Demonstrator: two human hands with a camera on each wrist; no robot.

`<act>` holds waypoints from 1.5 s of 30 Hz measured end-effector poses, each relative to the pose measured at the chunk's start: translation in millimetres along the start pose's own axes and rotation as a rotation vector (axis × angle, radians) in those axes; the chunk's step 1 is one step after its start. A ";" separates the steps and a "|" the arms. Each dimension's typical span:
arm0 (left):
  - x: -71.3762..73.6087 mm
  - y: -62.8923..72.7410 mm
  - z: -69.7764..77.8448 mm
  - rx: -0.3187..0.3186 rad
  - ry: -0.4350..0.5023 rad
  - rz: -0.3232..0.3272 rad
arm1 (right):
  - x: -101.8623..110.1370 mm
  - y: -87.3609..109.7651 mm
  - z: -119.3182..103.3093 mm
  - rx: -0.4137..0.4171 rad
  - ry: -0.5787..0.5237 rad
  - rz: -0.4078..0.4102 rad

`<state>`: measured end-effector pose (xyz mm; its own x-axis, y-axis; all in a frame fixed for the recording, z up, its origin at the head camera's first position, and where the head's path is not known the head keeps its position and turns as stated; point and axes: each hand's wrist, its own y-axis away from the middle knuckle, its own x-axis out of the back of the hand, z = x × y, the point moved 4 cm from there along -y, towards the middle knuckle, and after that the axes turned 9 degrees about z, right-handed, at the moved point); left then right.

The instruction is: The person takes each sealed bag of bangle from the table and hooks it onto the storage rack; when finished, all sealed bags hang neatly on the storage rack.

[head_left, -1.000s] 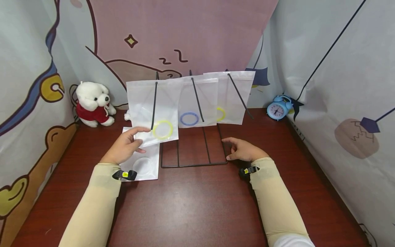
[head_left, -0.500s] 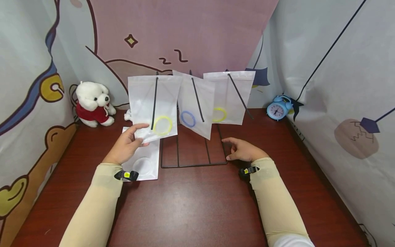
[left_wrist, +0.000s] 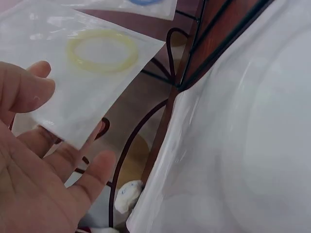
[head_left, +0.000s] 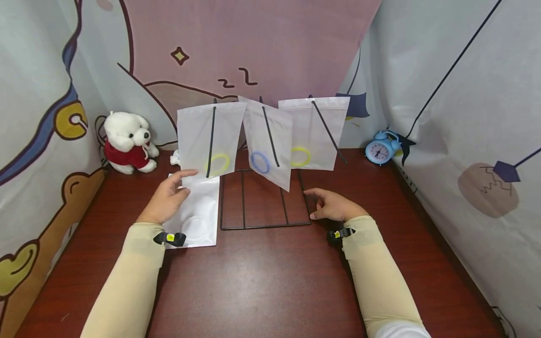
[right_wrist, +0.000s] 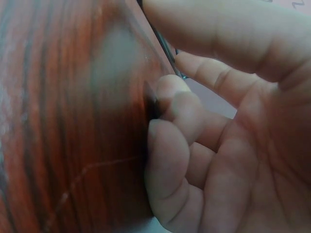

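Three white zip bags hang from the black prongs of a wire display rack: a left bag with a yellow ring, a middle bag with a blue ring, and a right bag with a yellow ring. My left hand, fingers loosely spread, is by the left bag's lower corner; in the left wrist view that corner hangs between thumb and fingers, ungripped. Beneath this hand, another white bag lies flat, showing a round outline. My right hand rests on the table, index finger against the rack base's right wire.
A white plush dog in a red top sits at the back left of the brown table. At the back right stands a blue alarm clock. Printed cloth surrounds the table on its far sides.
My left hand has let go of the left bag and shifted slightly left. That bag's lower edge has swung up and back; the middle bag has turned on its prong. My right hand stays put.
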<state>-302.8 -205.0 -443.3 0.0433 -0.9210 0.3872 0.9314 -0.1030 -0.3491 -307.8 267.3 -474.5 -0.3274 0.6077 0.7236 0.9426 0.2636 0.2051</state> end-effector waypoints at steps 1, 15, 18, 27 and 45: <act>1.6 -0.2 -1.1 0.006 -0.001 0.010 | 0.1 0.0 -0.1 -0.001 0.000 0.000; 40.0 2.2 -32.6 0.228 -0.174 0.118 | -0.1 1.6 -1.1 -0.001 0.000 0.001; 46.5 4.7 -43.5 0.366 -0.296 0.069 | -0.5 1.6 -1.8 -0.005 0.001 0.003; 43.8 6.7 -66.3 0.494 -0.517 -0.178 | -0.3 0.7 -2.4 0.001 0.013 0.003; 28.7 10.2 -47.0 0.406 -0.644 -0.271 | -0.8 1.0 -2.6 0.001 0.031 0.006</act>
<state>-309.0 -250.2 -475.9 -0.1186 -0.4738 0.8726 0.9926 -0.0335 0.1167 -306.5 265.1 -473.2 -0.3191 0.5859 0.7449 0.9446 0.2608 0.1995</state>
